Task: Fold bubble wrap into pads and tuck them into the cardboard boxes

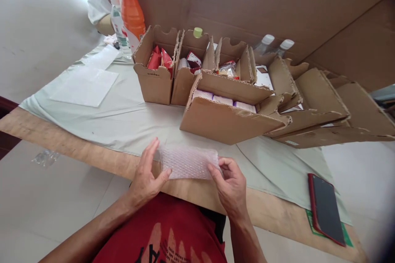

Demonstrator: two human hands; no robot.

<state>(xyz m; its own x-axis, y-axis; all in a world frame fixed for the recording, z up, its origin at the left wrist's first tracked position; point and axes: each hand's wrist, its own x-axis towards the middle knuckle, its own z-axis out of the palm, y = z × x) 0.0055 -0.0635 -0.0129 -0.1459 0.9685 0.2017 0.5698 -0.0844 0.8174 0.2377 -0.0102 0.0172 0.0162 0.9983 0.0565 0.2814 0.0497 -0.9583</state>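
A small bubble-wrap packet [187, 162] lies at the near edge of the table, held at both ends. My left hand [145, 176] pinches its left end between thumb and fingers. My right hand [230, 183] grips its right end with curled fingers. Just behind the packet stands a tilted cardboard box [225, 121] with white and purple packs inside.
Several open cardboard boxes [154, 80] with snack packets line the back, bottles behind them. An orange bottle [131, 10] and clear bottles stand far left beside another person's arm [105, 24]. A dark phone in a red case [327, 209] lies near right. Pale cloth [101, 111] covers the wooden table.
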